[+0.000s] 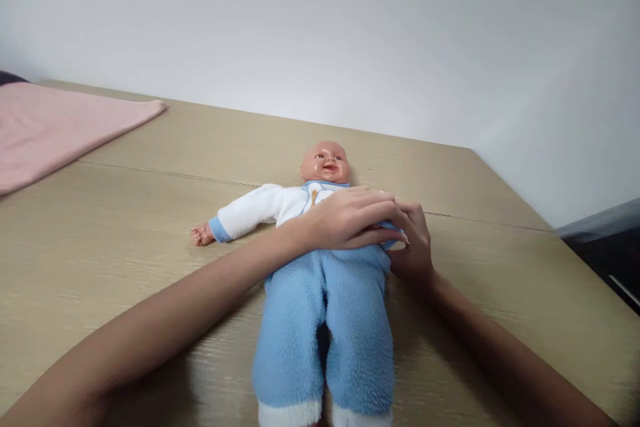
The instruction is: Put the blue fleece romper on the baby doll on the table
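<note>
At the upper left of the frame we see a pink cloth [65, 127] on the tabletop [150, 213], well apart from the hands. At centre the doll [295, 293] lies on its back, its long axis running up the frame, trousers lowest, head farthest; one white sleeve [247, 211] extends leftward. We note that the left hand [353, 219] crosses this axis over the trunk, fingers together and gently bent, pointing right. The right hand [414, 240] lies just beyond the trunk's right edge, fingers curled inward. The hands meet there, blue fabric [389, 245] showing between them; whether either grips it, we cannot tell. A dark object [607, 247], unidentified, occupies the right edge.
</note>
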`<state>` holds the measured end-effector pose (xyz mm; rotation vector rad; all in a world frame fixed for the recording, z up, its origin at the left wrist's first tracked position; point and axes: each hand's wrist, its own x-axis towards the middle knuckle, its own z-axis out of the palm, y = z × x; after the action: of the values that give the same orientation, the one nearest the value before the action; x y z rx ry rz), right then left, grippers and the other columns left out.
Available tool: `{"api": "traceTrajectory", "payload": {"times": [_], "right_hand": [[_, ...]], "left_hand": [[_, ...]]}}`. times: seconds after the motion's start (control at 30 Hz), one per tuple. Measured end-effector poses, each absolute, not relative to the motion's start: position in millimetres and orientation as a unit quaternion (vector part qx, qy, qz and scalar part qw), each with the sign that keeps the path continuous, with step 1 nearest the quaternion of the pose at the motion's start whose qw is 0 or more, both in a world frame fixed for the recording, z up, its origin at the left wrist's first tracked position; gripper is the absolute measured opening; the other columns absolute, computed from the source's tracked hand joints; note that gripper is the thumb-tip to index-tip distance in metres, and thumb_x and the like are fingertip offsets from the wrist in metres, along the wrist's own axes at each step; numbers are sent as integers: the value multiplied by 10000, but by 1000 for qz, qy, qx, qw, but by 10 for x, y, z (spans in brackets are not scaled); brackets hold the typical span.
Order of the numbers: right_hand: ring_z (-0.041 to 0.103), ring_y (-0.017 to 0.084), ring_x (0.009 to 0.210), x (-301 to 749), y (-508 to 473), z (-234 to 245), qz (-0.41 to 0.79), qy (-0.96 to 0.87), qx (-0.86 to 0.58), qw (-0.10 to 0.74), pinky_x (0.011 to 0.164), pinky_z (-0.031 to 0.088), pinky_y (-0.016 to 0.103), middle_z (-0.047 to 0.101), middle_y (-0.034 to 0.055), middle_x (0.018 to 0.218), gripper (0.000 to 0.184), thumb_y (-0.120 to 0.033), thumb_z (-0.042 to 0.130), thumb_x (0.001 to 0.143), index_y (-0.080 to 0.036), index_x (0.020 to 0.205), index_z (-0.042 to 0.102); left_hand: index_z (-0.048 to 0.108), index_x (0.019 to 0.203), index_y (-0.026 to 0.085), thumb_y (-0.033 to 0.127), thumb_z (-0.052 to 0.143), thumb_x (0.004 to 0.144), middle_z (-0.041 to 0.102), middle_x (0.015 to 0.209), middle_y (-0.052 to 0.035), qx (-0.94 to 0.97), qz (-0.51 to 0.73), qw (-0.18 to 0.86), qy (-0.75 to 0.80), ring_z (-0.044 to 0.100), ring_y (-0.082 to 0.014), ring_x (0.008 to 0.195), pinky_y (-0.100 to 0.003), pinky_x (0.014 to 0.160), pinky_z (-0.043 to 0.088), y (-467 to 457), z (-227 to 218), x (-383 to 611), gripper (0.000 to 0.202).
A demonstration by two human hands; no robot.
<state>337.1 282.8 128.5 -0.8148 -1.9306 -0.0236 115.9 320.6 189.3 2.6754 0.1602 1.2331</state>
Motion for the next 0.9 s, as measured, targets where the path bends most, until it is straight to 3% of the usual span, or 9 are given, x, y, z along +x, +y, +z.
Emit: {"api": "traceTrajectory", "payload": {"times": [0.13, 0.23, 0.3, 0.4, 0.47, 0.57, 0.7, 0.8, 0.9], "right_hand": [[704, 355, 1232, 3476, 2826, 1286, 33, -831, -300, 467, 1013, 646, 514, 663, 113, 1387, 561, -248, 796, 953, -362, 1493, 696], [673, 383, 1296, 3535, 2793, 1305, 82, -843, -278, 453, 1089, 619, 566, 640, 140, 1431, 510, -274, 755, 970, -318, 1478, 729], [659, 385, 1313, 3516, 2759, 1324, 147, -826, -283, 464, 1148, 580, 588, 638, 136, 1423, 406, -354, 717, 1003, -301, 1401, 782], [643, 355, 1315, 3392, 2717, 1348, 308, -723, -325, 527, 1212, 524, 572, 683, 95, 1303, 257, -454, 653, 1049, -304, 1139, 841], [674, 313, 1207, 3291, 2708, 1353, 445, -607, -345, 561, 1160, 557, 528, 705, 65, 1149, 225, -456, 646, 1057, -297, 985, 787], [682, 257, 986, 3197, 2723, 1339, 578, -474, -344, 569, 980, 622, 432, 687, 35, 997, 205, -468, 689, 1022, -282, 939, 710], [604, 180, 779, 3157, 2728, 1311, 553, -445, -397, 581, 768, 582, 295, 616, -17, 855, 235, -483, 769, 989, -270, 929, 688], [606, 171, 782, 3123, 2692, 1290, 484, -475, -444, 586, 736, 561, 272, 618, -29, 858, 269, -516, 767, 995, -270, 958, 666], [610, 163, 772, 3103, 2666, 1251, 454, -475, -469, 590, 696, 538, 260, 627, -34, 864, 320, -567, 751, 989, -269, 949, 642]], "left_hand": [[716, 1005, 206, 459, 716, 1095, 785, 962, -63, 841, 463, 259, 110, 723, -203, 879, -318, 819, 547, 3228, 1912, 1203, 269], [700, 962, 200, 497, 750, 1048, 758, 928, -36, 799, 464, 328, 194, 682, -194, 854, -312, 789, 521, 3239, 1942, 1235, 314], [678, 934, 199, 506, 763, 1021, 733, 898, -23, 788, 458, 341, 230, 654, -188, 836, -309, 775, 503, 3251, 1951, 1253, 330], [629, 875, 210, 539, 750, 1006, 697, 839, -8, 783, 450, 340, 263, 615, -181, 789, -314, 747, 476, 3275, 1939, 1272, 374], [605, 842, 219, 560, 696, 1027, 678, 806, -4, 788, 432, 336, 284, 600, -183, 765, -324, 731, 457, 3295, 1918, 1274, 399], [570, 831, 230, 485, 609, 1037, 660, 814, -10, 811, 395, 315, 296, 596, -201, 787, -347, 736, 439, 3336, 1879, 1260, 330], [504, 882, 247, 338, 573, 952, 663, 917, -32, 833, 378, 268, 302, 610, -228, 878, -377, 810, 467, 3396, 1832, 1238, 134], [503, 905, 244, 315, 556, 960, 678, 967, -48, 828, 385, 259, 316, 631, -235, 931, -384, 852, 481, 3417, 1812, 1229, 104], [544, 919, 235, 343, 586, 998, 679, 891, -20, 813, 365, 288, 351, 634, -220, 857, -369, 786, 461, 3425, 1810, 1215, 140]]}}
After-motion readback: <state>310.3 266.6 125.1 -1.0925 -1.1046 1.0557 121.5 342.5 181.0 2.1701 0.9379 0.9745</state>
